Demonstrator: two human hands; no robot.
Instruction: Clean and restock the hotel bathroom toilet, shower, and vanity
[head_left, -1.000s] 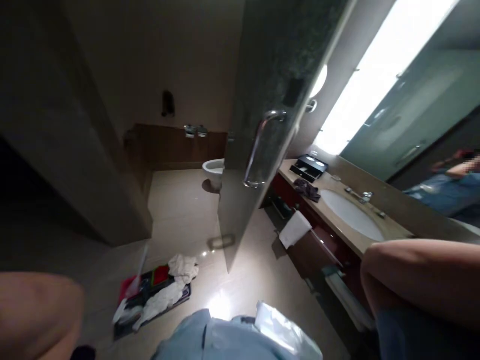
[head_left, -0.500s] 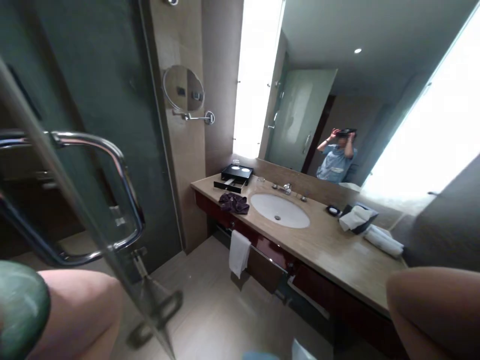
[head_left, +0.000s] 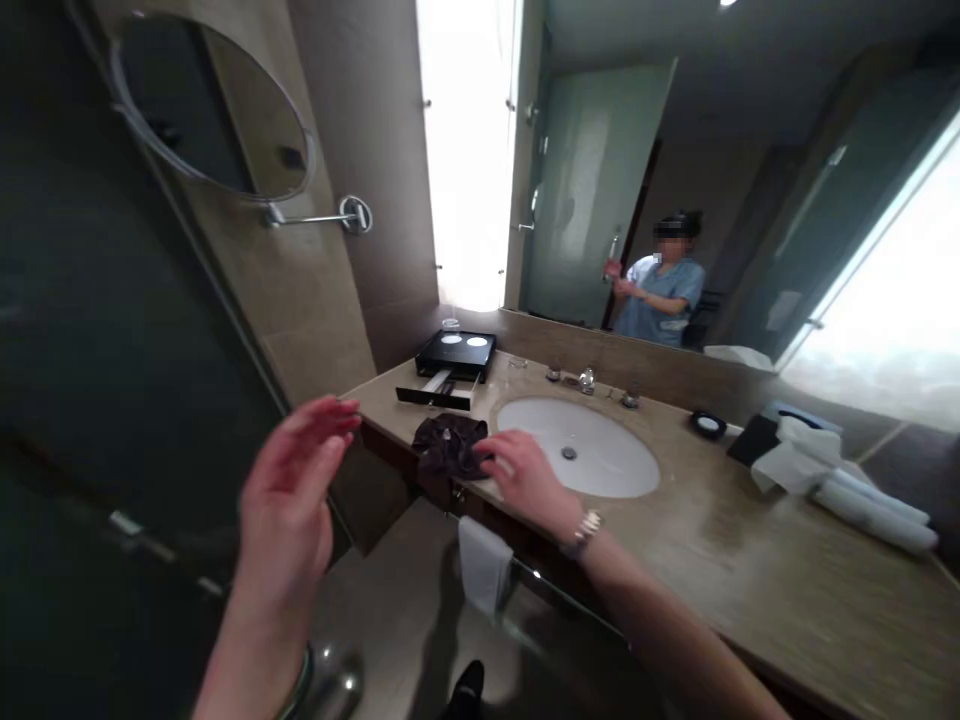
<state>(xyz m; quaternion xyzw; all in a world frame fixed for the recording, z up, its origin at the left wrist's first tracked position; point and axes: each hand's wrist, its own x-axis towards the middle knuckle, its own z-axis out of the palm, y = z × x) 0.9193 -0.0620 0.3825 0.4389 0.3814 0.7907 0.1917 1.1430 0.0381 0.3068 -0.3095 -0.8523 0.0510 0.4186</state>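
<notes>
On the counter's left front corner lies a crumpled dark cloth (head_left: 442, 452). My right hand (head_left: 531, 482), with a metal watch (head_left: 585, 532) on its wrist, hangs beside the cloth's right edge, fingers apart and nothing held; whether the fingertips touch it I cannot tell. To the left of the counter, my left hand (head_left: 292, 475) is raised in the air, its fingers curved, thumb apart, and its palm empty. Behind the cloth stands a black box (head_left: 456, 355) with its drawer (head_left: 435, 396) pulled out.
Right of the cloth is a white sink (head_left: 607, 460) with a chrome faucet (head_left: 585, 382). A tissue box (head_left: 754, 435) and rolled towel (head_left: 870, 512) lie on the counter's right. A white towel (head_left: 484, 565) hangs below. A round mirror (head_left: 217, 110) juts from the left wall.
I have come closer to the counter. Both hands, earlier raised to the headset in the mirror, are now lowered in front of me, the right one by the cloth. The door handle is out of view.
</notes>
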